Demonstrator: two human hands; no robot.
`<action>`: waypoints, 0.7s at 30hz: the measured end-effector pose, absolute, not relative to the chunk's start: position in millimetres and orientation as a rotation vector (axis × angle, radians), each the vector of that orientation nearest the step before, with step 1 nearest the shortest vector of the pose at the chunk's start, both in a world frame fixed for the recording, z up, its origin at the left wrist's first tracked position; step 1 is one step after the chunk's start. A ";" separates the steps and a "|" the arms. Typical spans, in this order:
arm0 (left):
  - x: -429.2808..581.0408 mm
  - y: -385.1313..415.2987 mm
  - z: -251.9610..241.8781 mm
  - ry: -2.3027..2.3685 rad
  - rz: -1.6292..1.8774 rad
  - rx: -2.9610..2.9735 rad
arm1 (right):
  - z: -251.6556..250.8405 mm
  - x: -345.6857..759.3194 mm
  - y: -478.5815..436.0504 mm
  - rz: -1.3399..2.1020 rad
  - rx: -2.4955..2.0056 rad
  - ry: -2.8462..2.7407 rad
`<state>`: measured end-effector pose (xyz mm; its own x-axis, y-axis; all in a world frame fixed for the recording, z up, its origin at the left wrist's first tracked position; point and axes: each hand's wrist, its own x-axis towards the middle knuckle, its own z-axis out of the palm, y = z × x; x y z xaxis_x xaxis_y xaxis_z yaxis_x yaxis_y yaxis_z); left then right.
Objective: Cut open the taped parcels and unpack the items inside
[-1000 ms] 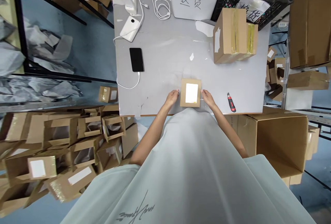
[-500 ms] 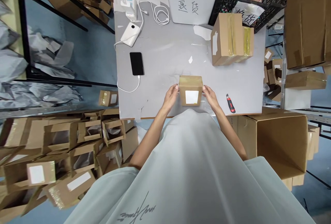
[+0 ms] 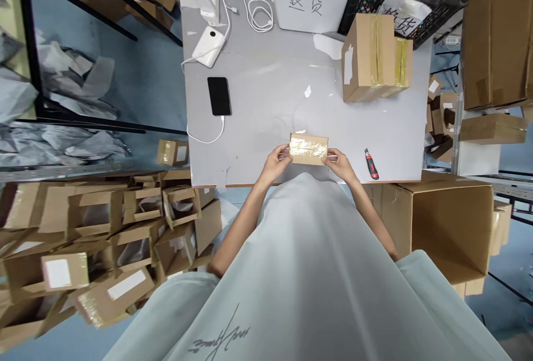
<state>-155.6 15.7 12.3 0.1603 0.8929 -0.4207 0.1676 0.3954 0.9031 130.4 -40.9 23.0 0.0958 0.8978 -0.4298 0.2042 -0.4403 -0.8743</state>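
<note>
L hand (image 3: 276, 164) and R hand (image 3: 340, 165) grip a small taped cardbd. box (image 3: 308, 150) by opp. ends nr. the front edge of the grey work surface (image 3: 266, 94). A red-and-black cutter (image 3: 372, 165) lies nr. the front R corner; a black phone (image 3: 219, 96) w/ white cable (image 3: 223, 122) sits nr. the L edge.

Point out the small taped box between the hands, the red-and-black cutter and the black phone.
Small taped box (image 3: 308, 149): head view, on the shiny tape across its face.
Red-and-black cutter (image 3: 372, 165): head view, mid-handle.
Black phone (image 3: 219, 96): head view, middle of its dark face.
</note>
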 end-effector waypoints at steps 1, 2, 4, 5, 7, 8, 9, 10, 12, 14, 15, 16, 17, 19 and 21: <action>-154.9 14.8 12.2 1.339 0.689 1.066 | 22.5 131.4 -41.0 1.389 -1.735 -1.089; -154.1 14.0 11.8 1.349 0.692 1.066 | 22.2 132.1 -41.0 1.390 -1.729 -1.088; -153.6 12.9 9.6 1.360 0.708 1.078 | 21.7 133.3 -40.8 1.387 -1.706 -1.086; -154.3 12.5 7.9 1.361 0.718 1.086 | 21.2 133.9 -40.7 1.387 -1.693 -1.082; -159.2 11.7 3.3 1.361 0.734 1.093 | 19.0 135.4 -40.4 1.403 -1.669 -1.055; -163.5 11.4 0.6 1.365 0.741 1.091 | 17.0 136.4 -40.0 1.415 -1.663 -1.030; -169.1 11.0 -2.2 1.375 0.751 1.085 | 14.4 137.4 -39.6 1.425 -1.666 -0.998; -175.8 10.8 -5.0 1.389 0.766 1.079 | 11.1 138.2 -38.9 1.430 -1.683 -0.963; -191.4 11.2 -10.2 1.433 0.817 1.074 | 3.0 137.9 -37.3 1.436 -1.761 -0.898; -207.6 13.3 -14.4 1.485 0.883 1.074 | -5.9 133.3 -36.0 1.461 -1.842 -0.853; -215.1 15.1 -16.0 1.512 0.910 1.076 | -10.1 128.9 -35.7 1.487 -1.861 -0.840; -221.8 17.5 -17.1 1.537 0.930 1.079 | -13.8 123.3 -35.4 1.518 -1.863 -0.833; -227.6 20.3 -17.9 1.563 0.940 1.083 | -16.8 116.9 -35.3 1.551 -1.850 -0.830; -235.8 26.6 -18.4 1.614 0.946 1.083 | -20.8 104.0 -34.6 1.621 -1.787 -0.832; -238.7 32.8 -18.2 1.653 0.949 1.073 | -21.9 95.3 -32.7 1.648 -1.715 -0.858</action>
